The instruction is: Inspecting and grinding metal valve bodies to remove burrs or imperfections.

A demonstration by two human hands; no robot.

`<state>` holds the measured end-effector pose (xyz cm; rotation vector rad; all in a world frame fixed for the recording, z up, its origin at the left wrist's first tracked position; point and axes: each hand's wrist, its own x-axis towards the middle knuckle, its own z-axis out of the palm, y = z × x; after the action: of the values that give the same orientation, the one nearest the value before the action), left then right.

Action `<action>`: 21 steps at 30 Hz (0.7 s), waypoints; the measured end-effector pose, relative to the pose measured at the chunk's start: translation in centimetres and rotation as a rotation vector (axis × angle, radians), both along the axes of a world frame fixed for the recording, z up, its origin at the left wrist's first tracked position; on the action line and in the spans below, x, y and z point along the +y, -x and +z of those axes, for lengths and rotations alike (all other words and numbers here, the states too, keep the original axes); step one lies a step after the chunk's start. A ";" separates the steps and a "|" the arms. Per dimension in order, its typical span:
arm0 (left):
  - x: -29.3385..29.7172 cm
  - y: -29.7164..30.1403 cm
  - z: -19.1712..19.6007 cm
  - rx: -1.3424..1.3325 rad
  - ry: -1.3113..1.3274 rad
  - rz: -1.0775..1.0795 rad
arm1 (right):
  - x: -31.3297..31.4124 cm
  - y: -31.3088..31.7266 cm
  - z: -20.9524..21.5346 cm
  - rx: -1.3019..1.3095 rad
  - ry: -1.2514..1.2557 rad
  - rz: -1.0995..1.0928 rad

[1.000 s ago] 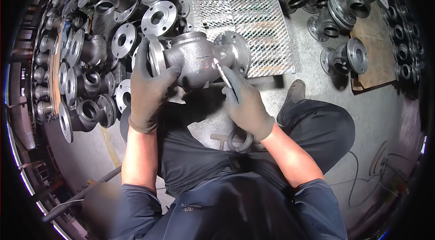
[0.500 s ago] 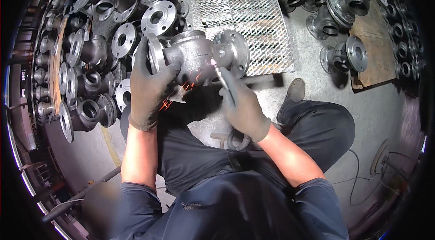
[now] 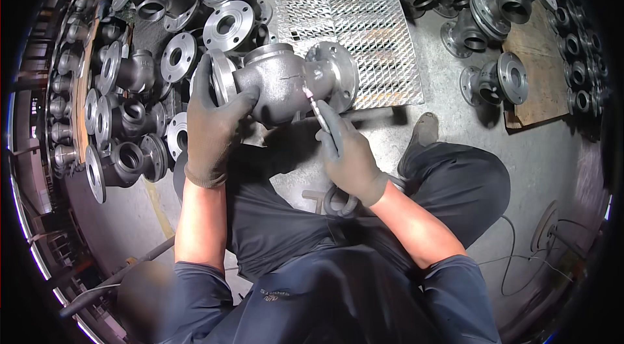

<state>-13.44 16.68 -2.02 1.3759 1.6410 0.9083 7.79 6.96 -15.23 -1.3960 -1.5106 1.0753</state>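
A dark grey cast valve body (image 3: 278, 87) with a round flange at either side and a raised neck lies in front of me at the edge of the metal grating. My gloved left hand (image 3: 218, 124) grips its left flange, the thumb lying toward the round belly. In my gloved right hand (image 3: 351, 161) is a slim die grinder (image 3: 320, 114), with a small pinkish grinding tip at the lower right side of the casting. Whether the tip touches the metal I cannot tell. Fingers wrap round the grinder, hiding much of its body.
Flanged valve bodies (image 3: 130, 159) are piled to my left, and more (image 3: 489, 81) stand at the right beside a wooden board (image 3: 534, 77). Metal grating (image 3: 351, 12) stretches ahead. A hose (image 3: 339, 203) lies between my legs; a thin cable (image 3: 510, 259) runs over the floor at right.
Orange sparks below the valve body are gone. The grinder and my right hand have shifted slightly down and right. My left hand and the valve body have hardly moved.
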 end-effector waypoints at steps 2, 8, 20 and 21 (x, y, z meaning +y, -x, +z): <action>-0.1 0.1 -0.1 0.009 -0.014 -0.004 | 0.1 -0.2 0.1 0.018 -0.013 0.009; 0.0 0.5 -0.6 -0.011 -0.041 -0.037 | 2.3 -1.9 1.2 -0.066 -0.135 0.121; 0.6 1.3 -1.4 0.138 -0.121 -0.052 | 5.2 -4.4 0.0 -0.042 -0.089 0.177; 0.7 1.4 -1.4 0.122 -0.105 -0.058 | 5.3 -4.5 0.0 -0.042 -0.099 0.175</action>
<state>-14.88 17.35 -3.47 1.5700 1.6540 0.9035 12.27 12.26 -15.26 -1.2441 -1.7183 1.0662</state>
